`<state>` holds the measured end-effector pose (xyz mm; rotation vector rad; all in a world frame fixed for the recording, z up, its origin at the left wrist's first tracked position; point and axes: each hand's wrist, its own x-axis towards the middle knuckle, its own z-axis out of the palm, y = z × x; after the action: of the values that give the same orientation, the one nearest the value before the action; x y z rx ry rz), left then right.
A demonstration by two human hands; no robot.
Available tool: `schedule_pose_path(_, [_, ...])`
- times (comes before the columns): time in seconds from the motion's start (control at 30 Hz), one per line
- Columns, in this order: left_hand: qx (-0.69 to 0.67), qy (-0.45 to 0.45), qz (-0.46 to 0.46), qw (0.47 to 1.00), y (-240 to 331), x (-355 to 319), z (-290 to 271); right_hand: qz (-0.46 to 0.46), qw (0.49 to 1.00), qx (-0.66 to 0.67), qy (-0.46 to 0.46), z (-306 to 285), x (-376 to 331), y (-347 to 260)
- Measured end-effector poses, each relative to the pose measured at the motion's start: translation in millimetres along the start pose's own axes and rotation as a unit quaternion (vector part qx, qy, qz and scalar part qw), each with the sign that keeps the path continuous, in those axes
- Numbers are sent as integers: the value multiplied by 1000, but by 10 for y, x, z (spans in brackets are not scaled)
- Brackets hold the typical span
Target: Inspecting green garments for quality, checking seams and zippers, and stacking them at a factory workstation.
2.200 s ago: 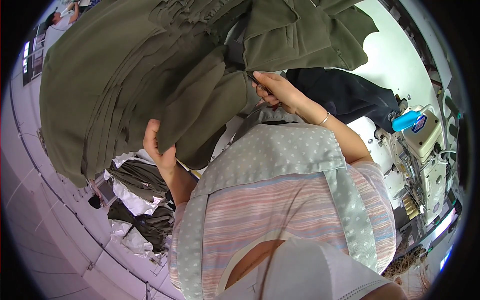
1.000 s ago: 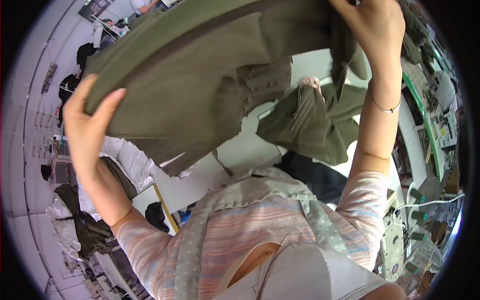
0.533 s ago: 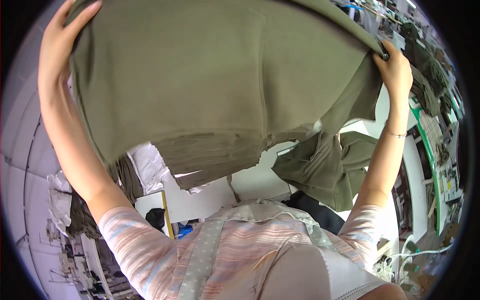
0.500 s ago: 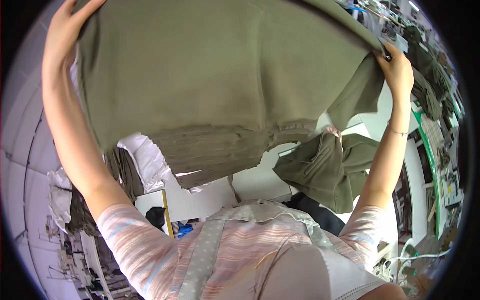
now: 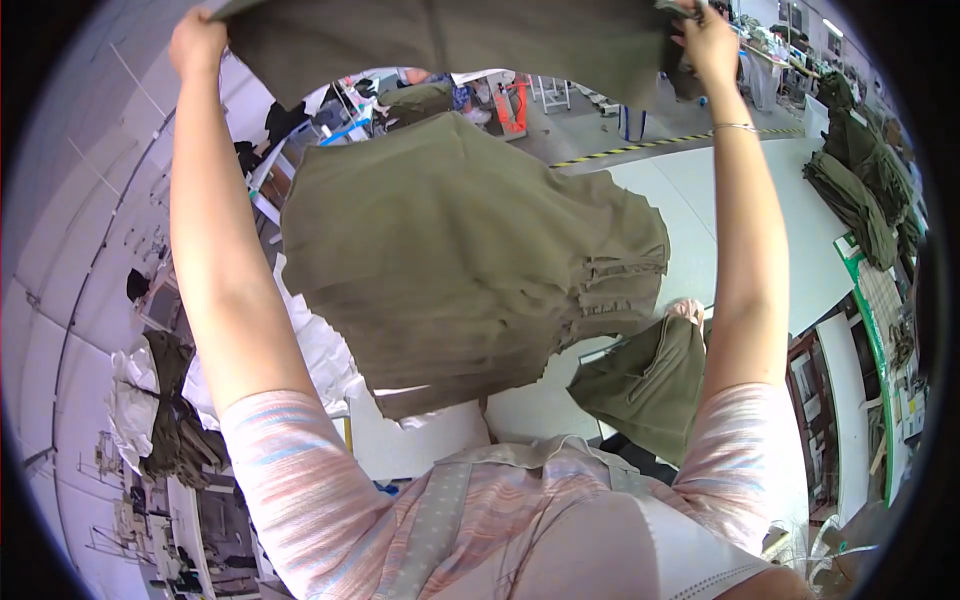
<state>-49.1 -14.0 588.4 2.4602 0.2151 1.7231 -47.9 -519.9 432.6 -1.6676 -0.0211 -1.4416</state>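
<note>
We have the olive garment [image 5: 470,260] lifted high, left hand [image 5: 197,42] and right hand [image 5: 705,40] each gripping a top corner; it hangs unfolded (more pieces [image 5: 860,190] wait on the surface [image 5: 740,200]).

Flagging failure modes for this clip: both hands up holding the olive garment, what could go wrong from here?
1. The olive garment hangs only from the left hand and right hand at its top edge; if either slips, it may drop.
2. Its lower hem hangs near the folded olive piece and white table; it could drag or snag.
3. The spread cloth blocks the view below.
</note>
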Motion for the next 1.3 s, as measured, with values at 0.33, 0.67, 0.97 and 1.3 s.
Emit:
schedule_pose_path(0.33, [-528,-172,-176,813,-459,-121,608,-51,974,-178,-128,591,66,976])
schedule_pose_path(0.67, [-574,-143,-117,798,-351,-12,919,31,978,-176,-107,500,176,1329])
schedule_pose_path(0.97, [-632,-134,-134,752,-323,-134,1049,11,991,-97,-88,355,96,1766])
schedule_pose_path(1.3, [-568,-264,-49,778,-1344,-2560,124,110,983,55,-138,-433,-2549,1625])
